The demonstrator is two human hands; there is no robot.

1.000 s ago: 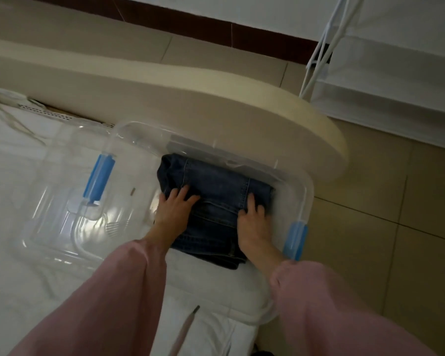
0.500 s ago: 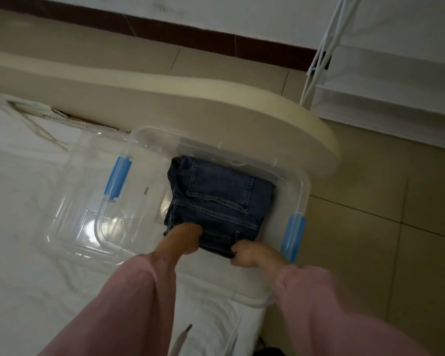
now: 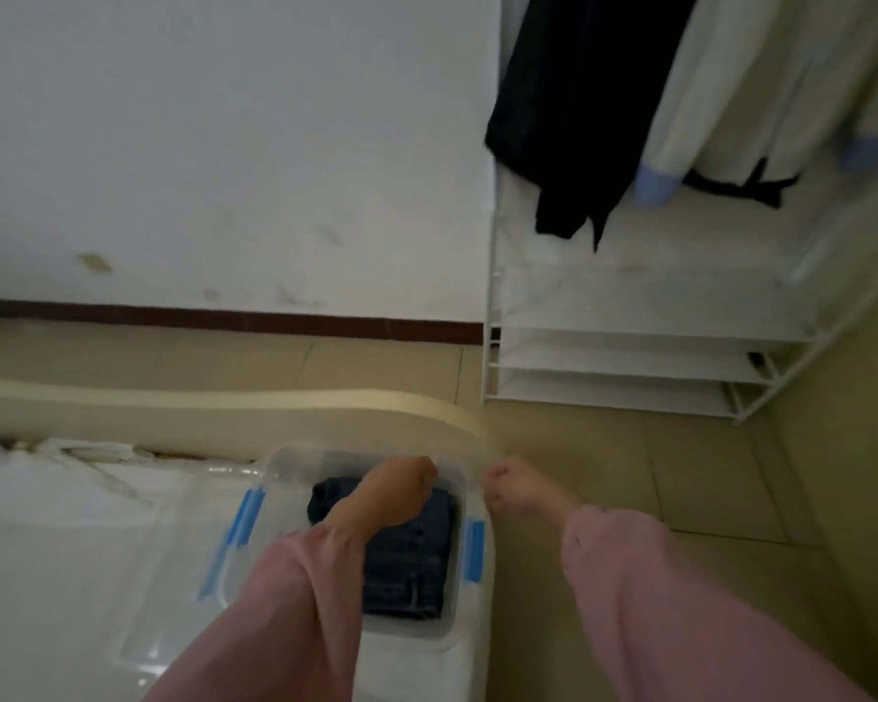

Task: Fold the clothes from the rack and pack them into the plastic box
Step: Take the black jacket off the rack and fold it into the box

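Just above the plastic box (image 3: 325,457), the left hand (image 3: 391,494) hangs with its fingers loosely curled and nothing in them. It is blurred, so I cannot tell whether it touches what lies under it. The folded jeans (image 3: 411,559) lie inside the box directly beneath and near of this hand, filling the right half of the box, with the hand covering their far left corner. The right hand (image 3: 515,486) is outside the box, just right of its right wall, over the corner of the cream bed frame (image 3: 224,402). Its fingers are also loosely curled and hold nothing, and it is well clear of the jeans. Both arms wear pink sleeves (image 3: 295,615).

A blue latch (image 3: 474,549) sits on the box's right wall and another blue latch (image 3: 239,529) on its left. The box rests on the white bed sheet (image 3: 72,549) at the bed's right edge. To the right is the tiled floor (image 3: 705,478). Far right stands the white rack (image 3: 629,347) with slatted shelves low down. A dark garment (image 3: 568,119) and a white garment (image 3: 731,83) hang on it.
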